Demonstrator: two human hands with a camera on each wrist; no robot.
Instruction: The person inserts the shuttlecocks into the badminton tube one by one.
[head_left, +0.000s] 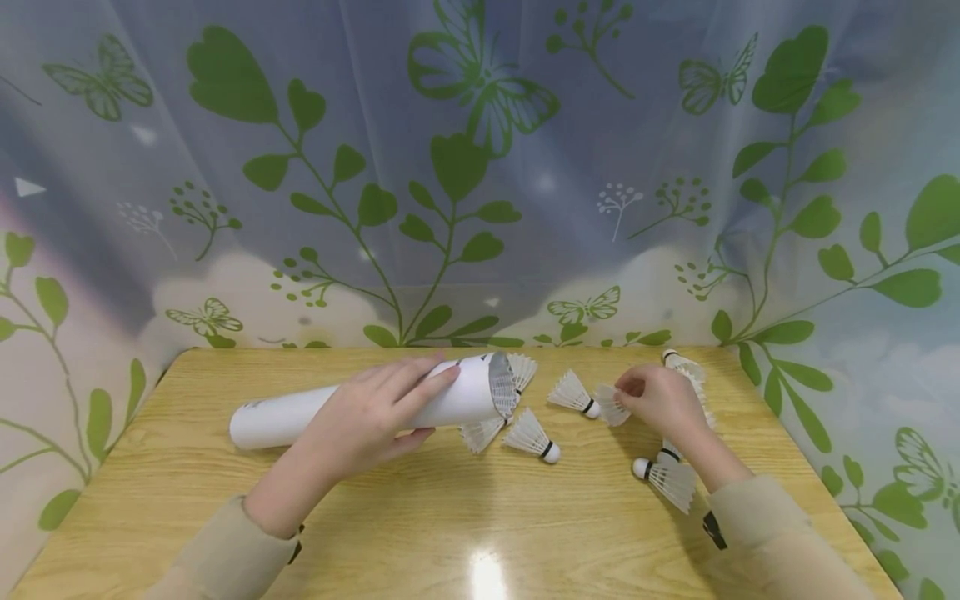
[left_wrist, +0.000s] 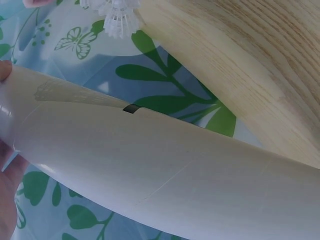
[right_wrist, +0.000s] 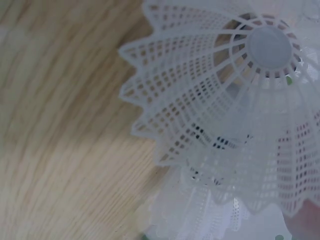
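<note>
My left hand [head_left: 375, 408] grips a white cylindrical tube [head_left: 288, 414] from above, fingers over its upper side and thumb below. The tube lies slanted, its open end facing right and raised off the table; a netted pattern shows inside the mouth. In the left wrist view the tube [left_wrist: 165, 165] crosses the whole picture, with fingertips [left_wrist: 5, 70] at its left end. My right hand [head_left: 663, 404] pinches a white plastic shuttlecock [head_left: 611, 404] by its skirt. In the right wrist view that netted skirt [right_wrist: 200, 100] fills much of the picture, a fingertip [right_wrist: 305, 222] at its edge.
Near the tube's mouth lie several shuttlecocks, one [head_left: 528, 433] in front. Another shuttlecock [head_left: 572, 390] lies just left of my right hand. More are grouped at the right, including one shuttlecock [head_left: 671, 482] nearest me. A patterned curtain [head_left: 480, 250] hangs behind the wooden table [head_left: 420, 533].
</note>
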